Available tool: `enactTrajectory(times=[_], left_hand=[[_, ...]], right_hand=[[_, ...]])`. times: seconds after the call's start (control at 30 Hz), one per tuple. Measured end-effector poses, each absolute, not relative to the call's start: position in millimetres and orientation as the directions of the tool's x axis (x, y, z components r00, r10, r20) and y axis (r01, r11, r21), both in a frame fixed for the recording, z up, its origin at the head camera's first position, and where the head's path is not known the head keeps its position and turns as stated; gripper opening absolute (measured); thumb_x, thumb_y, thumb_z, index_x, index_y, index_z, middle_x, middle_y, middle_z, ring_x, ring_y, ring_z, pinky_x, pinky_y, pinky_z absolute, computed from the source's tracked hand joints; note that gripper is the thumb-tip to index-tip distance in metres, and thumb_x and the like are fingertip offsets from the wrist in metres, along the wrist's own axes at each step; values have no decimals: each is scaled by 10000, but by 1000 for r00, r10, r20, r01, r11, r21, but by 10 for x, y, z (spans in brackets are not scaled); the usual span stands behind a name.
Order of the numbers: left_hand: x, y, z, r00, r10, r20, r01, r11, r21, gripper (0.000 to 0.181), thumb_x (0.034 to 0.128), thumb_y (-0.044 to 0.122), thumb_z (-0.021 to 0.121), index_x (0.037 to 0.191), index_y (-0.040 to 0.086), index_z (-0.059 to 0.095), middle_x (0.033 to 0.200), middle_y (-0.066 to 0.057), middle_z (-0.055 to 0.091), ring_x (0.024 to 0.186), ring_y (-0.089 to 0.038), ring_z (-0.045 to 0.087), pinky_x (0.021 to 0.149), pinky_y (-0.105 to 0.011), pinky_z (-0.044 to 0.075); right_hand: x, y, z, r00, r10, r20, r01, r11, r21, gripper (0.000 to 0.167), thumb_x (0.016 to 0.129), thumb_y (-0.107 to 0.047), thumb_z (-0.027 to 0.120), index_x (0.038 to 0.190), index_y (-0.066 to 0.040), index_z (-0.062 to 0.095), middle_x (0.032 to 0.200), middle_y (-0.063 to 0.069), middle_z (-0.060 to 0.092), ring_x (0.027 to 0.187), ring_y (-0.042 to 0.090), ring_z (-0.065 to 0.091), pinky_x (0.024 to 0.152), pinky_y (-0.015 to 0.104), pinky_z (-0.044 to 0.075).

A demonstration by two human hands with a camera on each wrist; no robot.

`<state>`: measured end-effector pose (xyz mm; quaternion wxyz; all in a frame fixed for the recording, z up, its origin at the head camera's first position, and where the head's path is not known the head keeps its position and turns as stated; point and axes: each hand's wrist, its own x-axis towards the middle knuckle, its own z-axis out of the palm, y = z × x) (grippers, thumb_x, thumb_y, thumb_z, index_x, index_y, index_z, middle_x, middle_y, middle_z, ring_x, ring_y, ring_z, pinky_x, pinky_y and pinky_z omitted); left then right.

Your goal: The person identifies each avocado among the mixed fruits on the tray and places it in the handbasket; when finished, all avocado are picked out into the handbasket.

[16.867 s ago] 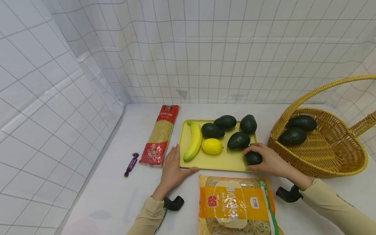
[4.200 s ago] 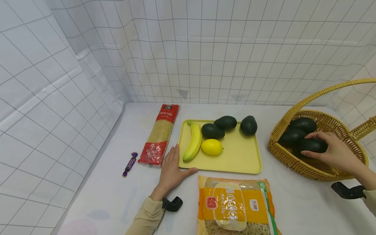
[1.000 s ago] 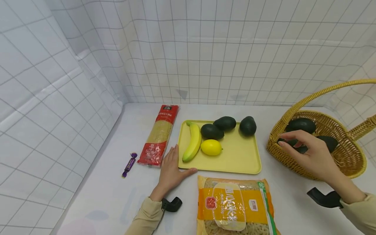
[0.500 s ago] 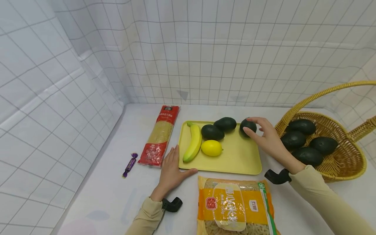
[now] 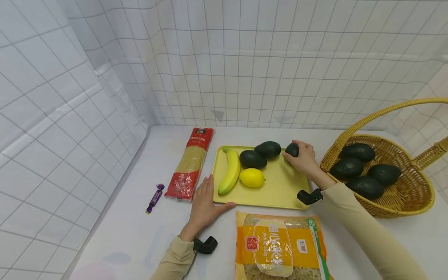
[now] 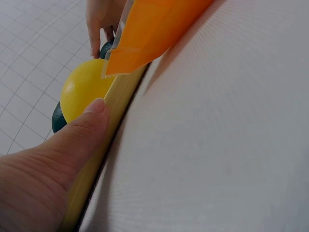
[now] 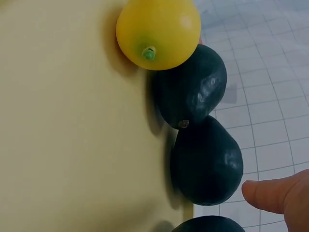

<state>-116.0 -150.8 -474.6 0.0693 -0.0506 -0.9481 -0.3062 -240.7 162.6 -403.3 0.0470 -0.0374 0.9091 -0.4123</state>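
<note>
My right hand (image 5: 303,159) has its thumb and fingers around a dark green avocado (image 5: 292,150) at the back right corner of the yellow tray (image 5: 276,198). In the right wrist view only the top of that avocado (image 7: 210,224) shows, at the bottom edge. My left hand (image 5: 204,206) lies with straight, spread fingers against the tray's front left corner; its thumb touches the rim in the left wrist view. Also on the tray are a banana (image 5: 230,172), a lemon (image 5: 252,177) and two touching avocados (image 5: 252,159).
A wicker basket (image 5: 416,198) with a tall handle stands right of the tray, with several avocados (image 5: 385,174) inside. An orange pasta bag (image 5: 280,245) lies in front of the tray. Left are a red spaghetti pack (image 5: 190,163) and a purple wrapped candy (image 5: 154,198).
Earlier my right hand moved two avocados from the tray into the basket. It has since come back left from the basket to the tray's back right avocado. My left hand stays put.
</note>
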Motion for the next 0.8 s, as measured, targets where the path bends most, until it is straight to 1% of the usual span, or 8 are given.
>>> enactTrajectory(times=[0.17, 0.27, 0.4, 0.53, 0.7, 0.8], left_hand=[[-1162, -1514, -4752, -985, 51, 167, 139, 808, 573, 1141, 716, 609, 728, 1493, -22, 180, 1521, -200, 234, 1397, -343, 168, 1098, -541, 124], [-1163, -1512, -4752, -985, 52, 165, 139, 803, 580, 1140, 716, 608, 729, 1494, -20, 181, 1521, -198, 234, 1397, -344, 168, 1097, -544, 123], [-1163, -1502, -4750, -986, 57, 159, 140, 802, 580, 1138, 718, 609, 727, 1493, -22, 183, 1521, -200, 235, 1397, -345, 168, 1096, -546, 125], [-1161, -1498, -4736, -986, 54, 157, 136, 804, 579, 1136, 717, 594, 737, 1491, -26, 184, 1519, -205, 237, 1396, -345, 169, 1098, -543, 122], [-1157, -1499, -4727, -987, 51, 151, 130, 805, 579, 1139, 715, 592, 740, 1492, -26, 181, 1520, -203, 235, 1397, -343, 167, 1101, -538, 115], [-1152, -1505, -4732, -987, 47, 152, 127, 806, 578, 1143, 712, 594, 740, 1492, -27, 181, 1521, -202, 233, 1398, -341, 166, 1101, -536, 113]], right_hand=[[-2453, 1610, -4066, -995, -84, -61, -13, 685, -729, 639, 965, -306, 547, 1474, -38, 269, 1425, 360, 111, 1292, 531, 118, 943, 659, 276], [-2464, 1612, -4086, -996, -77, -49, -18, 697, -717, 607, 961, -309, 557, 1451, -51, 310, 1407, 362, 160, 1273, 533, 160, 926, 658, 284], [-2451, 1634, -4134, -995, -93, -18, -55, 723, -689, 545, 945, -282, 584, 1382, -31, 376, 1344, 359, 279, 1216, 532, 260, 897, 647, 310], [-2415, 1655, -4192, -990, -137, 35, -128, 758, -640, 490, 919, -230, 614, 1312, -7, 426, 1269, 344, 378, 1155, 521, 339, 852, 633, 347], [-2328, 1658, -4206, -976, -207, 64, -206, 795, -571, 519, 888, -190, 658, 1306, 7, 423, 1264, 343, 405, 1114, 517, 383, 814, 641, 372], [-2282, 1655, -4189, -967, -249, 51, -236, 801, -550, 579, 870, -185, 686, 1330, 21, 403, 1288, 340, 399, 1134, 519, 376, 834, 642, 375]])
